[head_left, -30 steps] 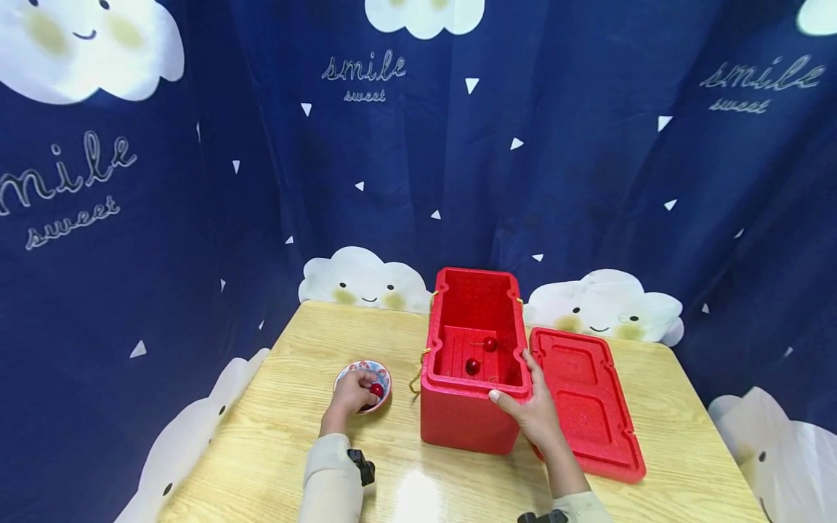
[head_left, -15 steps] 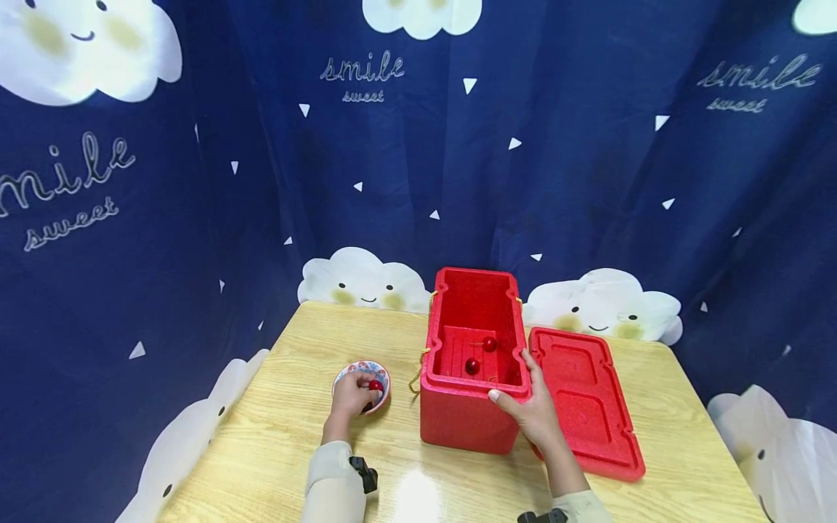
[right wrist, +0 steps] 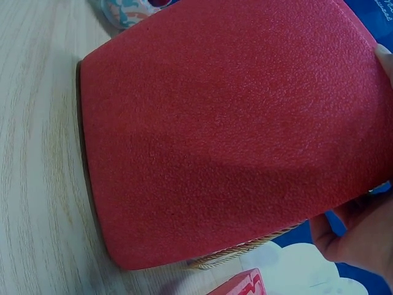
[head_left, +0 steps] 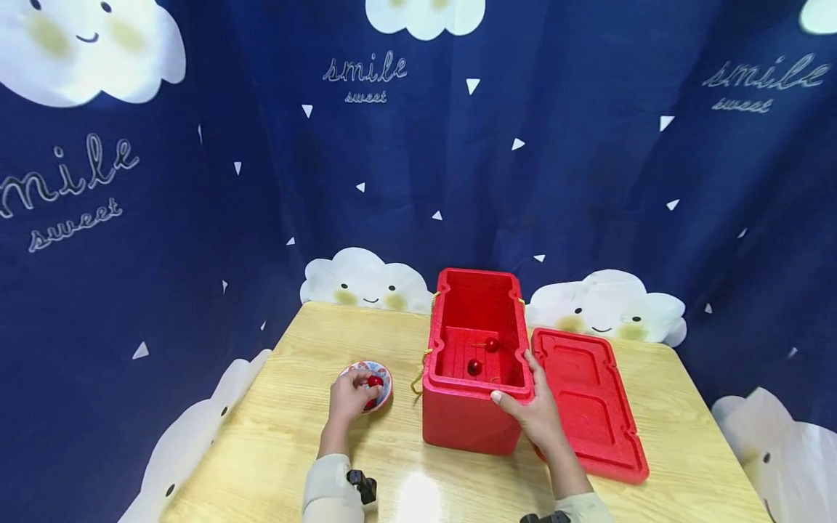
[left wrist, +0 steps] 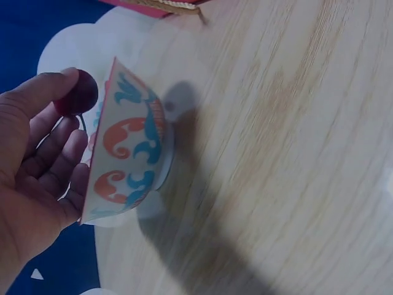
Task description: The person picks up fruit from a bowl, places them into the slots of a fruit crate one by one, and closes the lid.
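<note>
Leftmost, a smooth, flaring bowl (left wrist: 129, 147) wears orange and blue swirls; at its mouth the left hand (head_left: 349, 399), fingers pinched on it, holds one round, dark-red, stemmed cherry (left wrist: 83, 97). More red shows below, too covered to count. Next, twisted yellow cord (head_left: 416, 383) trims one deep oblong box (head_left: 467, 421), red and pebbled like foam, with two glossy cherries (head_left: 474, 367) on its ridged floor. The right hand (head_left: 539, 414) grips the near right corner, thumb and fingers clamped over the rim. Furthest right, one flat red lid (head_left: 585, 418) shows two sunken panels. Everything stands on a pale, wood-grained table (head_left: 275, 443), before a creased navy curtain (head_left: 405, 167) printed with white clouds and triangles.
</note>
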`<state>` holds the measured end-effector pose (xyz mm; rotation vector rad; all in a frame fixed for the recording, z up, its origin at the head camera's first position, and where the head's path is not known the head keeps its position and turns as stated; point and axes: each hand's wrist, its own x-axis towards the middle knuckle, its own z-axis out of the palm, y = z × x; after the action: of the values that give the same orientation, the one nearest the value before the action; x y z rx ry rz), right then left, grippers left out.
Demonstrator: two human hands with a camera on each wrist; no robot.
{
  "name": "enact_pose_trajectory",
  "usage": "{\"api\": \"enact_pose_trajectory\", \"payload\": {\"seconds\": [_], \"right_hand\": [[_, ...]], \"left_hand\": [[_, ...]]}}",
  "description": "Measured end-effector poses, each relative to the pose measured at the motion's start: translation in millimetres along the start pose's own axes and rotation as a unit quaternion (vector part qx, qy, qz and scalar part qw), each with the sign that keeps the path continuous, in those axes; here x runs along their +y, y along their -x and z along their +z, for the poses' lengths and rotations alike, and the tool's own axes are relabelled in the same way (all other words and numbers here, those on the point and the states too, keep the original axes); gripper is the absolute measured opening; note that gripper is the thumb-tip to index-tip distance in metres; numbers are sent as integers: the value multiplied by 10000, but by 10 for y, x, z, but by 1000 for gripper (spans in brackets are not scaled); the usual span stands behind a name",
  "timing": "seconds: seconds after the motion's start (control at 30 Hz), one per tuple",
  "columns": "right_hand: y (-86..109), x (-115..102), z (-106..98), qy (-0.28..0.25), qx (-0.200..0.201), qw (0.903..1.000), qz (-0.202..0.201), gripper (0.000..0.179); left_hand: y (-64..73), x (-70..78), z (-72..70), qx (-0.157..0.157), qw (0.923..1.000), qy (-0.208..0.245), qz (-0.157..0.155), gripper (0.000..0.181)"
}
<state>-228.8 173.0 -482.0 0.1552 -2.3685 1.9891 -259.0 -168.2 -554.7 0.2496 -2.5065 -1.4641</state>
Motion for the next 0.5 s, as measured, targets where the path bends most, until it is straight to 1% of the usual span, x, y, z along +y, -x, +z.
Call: {"api": "enact_pose_trajectory", "payload": {"seconds": [0.17,0.4,0.5], "right_hand": [[-1,23,-14,8,30,10000,63,95],[0,40,-20,118,70,9999,72,95],[-2,37,-20,142,80,9998,76,95]], "left_hand": [[63,44,-38,214,9995,207,41,29],[252,177,-76,494,9963,684,185,31],[331,236,-90,578,9937,948,159,31]]}}
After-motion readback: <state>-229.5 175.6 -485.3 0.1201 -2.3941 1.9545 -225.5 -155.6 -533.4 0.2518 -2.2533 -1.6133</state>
